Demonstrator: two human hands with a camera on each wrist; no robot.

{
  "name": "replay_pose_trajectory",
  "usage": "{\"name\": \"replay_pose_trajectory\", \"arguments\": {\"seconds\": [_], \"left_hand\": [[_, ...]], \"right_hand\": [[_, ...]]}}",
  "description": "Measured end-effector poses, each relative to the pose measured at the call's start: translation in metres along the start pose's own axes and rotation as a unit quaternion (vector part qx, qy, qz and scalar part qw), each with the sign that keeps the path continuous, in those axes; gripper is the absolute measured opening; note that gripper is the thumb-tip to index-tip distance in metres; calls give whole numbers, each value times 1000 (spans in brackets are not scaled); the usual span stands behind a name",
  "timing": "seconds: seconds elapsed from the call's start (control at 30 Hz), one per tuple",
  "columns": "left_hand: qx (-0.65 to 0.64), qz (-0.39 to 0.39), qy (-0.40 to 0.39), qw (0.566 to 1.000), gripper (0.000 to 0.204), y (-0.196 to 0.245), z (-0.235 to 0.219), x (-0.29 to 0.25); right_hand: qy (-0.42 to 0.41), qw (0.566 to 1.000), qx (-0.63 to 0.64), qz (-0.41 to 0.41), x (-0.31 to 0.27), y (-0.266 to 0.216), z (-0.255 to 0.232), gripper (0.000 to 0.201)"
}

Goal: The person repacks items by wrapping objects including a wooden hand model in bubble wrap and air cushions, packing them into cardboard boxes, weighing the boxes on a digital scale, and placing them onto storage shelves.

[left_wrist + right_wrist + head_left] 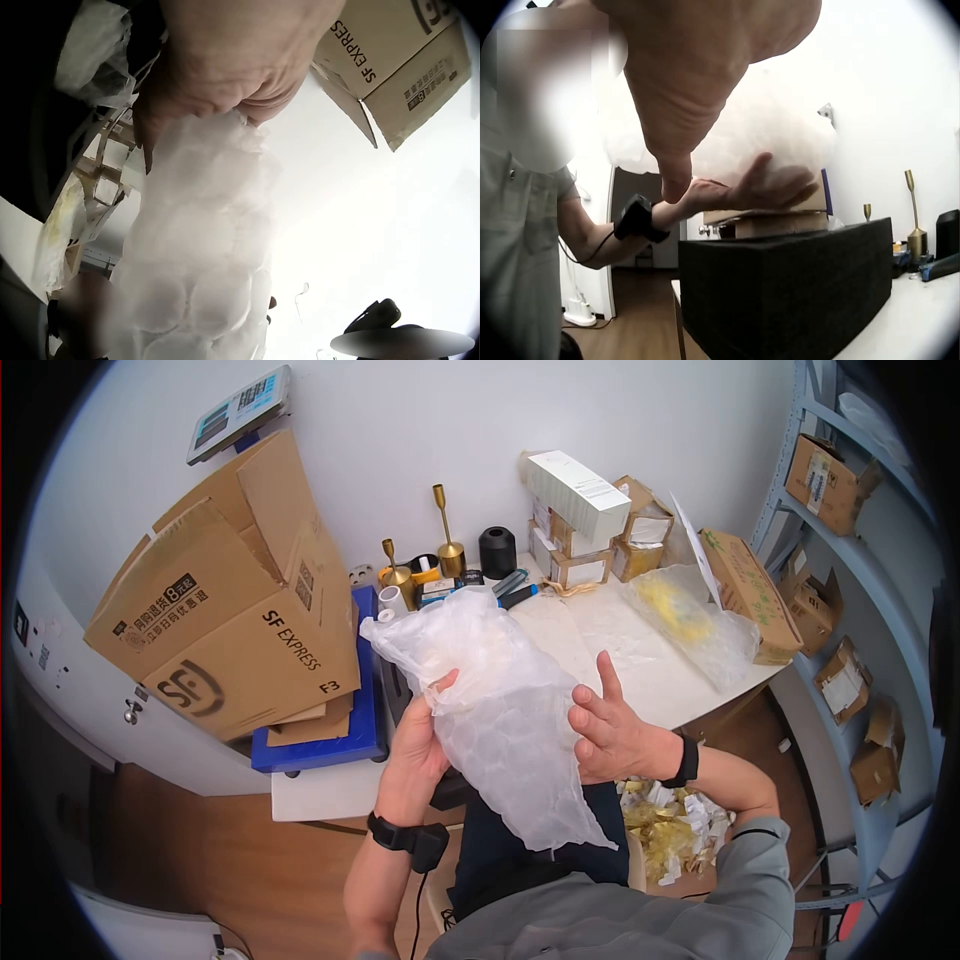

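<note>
In the head view a whitish, translucent piece of bubble wrap point(510, 730) hangs above the lap at the table's front edge. My left hand point(418, 745) grips its left side, with the thumb lying over the front. The left wrist view shows large round bubbles in the wrap point(199, 247) below the left hand point(232, 67). At the right side of the wrap is my right hand point(615, 735), its fingers spread and extended. From the right wrist view, the left hand point(769, 184) supports the wrap from beneath.
An SF Express carton point(240, 610) sits on a blue scale point(375, 710) at the left. Behind the wrap stand brass candlesticks point(452, 550) and a black cylinder point(497, 552). A black block point(780, 285) lies on the table. Small boxes point(580, 495) are stacked at the back; shelves point(860, 560) line the right.
</note>
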State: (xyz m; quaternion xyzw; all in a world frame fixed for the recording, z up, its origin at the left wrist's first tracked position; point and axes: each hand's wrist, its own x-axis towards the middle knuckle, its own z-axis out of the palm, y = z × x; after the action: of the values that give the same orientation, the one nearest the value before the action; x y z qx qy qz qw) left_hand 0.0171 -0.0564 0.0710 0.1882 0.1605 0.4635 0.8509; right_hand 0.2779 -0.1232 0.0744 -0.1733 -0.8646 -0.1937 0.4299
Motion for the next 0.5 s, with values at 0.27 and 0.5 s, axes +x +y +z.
{"name": "replay_pose_trajectory", "arguments": {"seconds": [0.27, 0.5], "left_hand": [[161, 81, 32, 983, 61, -16, 16, -5], [168, 187, 29, 968, 63, -21, 9, -12]], "right_hand": [[-5, 976, 196, 90, 29, 4, 16, 30], [58, 971, 33, 231, 89, -3, 18, 42]]}}
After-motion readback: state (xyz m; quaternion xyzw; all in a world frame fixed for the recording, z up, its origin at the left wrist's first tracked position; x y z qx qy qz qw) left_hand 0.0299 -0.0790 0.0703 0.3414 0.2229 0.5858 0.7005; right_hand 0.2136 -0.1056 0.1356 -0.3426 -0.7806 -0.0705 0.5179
